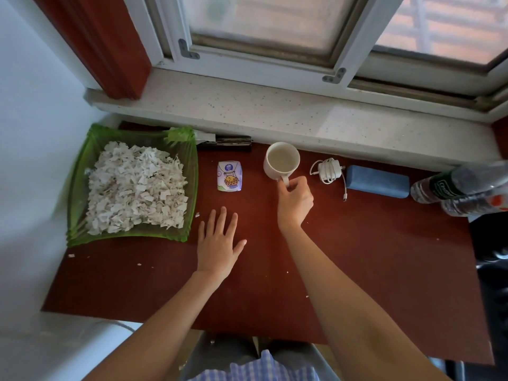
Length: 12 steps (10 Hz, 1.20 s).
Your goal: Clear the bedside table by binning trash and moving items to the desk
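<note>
Item: white mug (281, 160), ceramic by appearance, standing upright on the red-brown table (357, 257) at 12 o'clock, below the window sill. Judged rigid, moderately heavy, breakable; glaze likely slippery. Best taken by the handle at its 6 o'clock side, where it is pinched by the right hand (294, 200). Left hand (218, 243) is laid flat, fingers spread, holding nothing.

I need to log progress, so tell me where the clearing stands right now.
Done: a tissue pack, a charger, a blue case and bottles lie on the red tabletop, though which table this is cannot be told.
In hand: the right hand grips the mug by its handle; the left hand lies flat on the tabletop.
Left: the green tray of paper scraps.
</note>
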{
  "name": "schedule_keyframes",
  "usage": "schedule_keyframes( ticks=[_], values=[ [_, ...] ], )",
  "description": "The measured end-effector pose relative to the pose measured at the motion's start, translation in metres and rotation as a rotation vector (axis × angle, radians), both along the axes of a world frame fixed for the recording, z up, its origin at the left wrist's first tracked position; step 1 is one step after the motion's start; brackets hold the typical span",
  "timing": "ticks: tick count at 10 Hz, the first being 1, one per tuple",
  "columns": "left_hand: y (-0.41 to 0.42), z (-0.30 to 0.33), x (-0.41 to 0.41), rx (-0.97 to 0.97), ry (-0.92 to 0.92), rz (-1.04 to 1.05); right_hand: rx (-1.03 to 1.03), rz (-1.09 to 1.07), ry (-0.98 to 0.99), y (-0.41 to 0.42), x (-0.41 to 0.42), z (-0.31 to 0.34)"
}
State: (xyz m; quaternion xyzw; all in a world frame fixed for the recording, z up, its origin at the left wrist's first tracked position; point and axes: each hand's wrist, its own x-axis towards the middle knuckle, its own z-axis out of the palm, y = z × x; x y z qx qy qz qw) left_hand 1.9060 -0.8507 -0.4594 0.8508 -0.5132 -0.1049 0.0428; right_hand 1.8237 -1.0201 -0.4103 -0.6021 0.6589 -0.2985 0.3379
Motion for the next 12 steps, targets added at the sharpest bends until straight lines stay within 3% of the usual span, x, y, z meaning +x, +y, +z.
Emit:
schedule_keyframes(
  ticks=[4, 9, 12],
  values=[
    [0.003, -0.004, 0.001, -0.03, 0.001, -0.013, 0.039, 0.151, -0.201, 0.006, -0.014, -0.012],
    [0.001, -0.001, 0.001, 0.009, 0.003, -0.005, 0.123, 0.159, -0.206, -0.003, -0.014, -0.002],
    [0.0, 0.004, -0.001, -0.006, 0.012, 0.006, -0.046, 0.405, 0.298, 0.023, -0.056, 0.009]
  ],
)
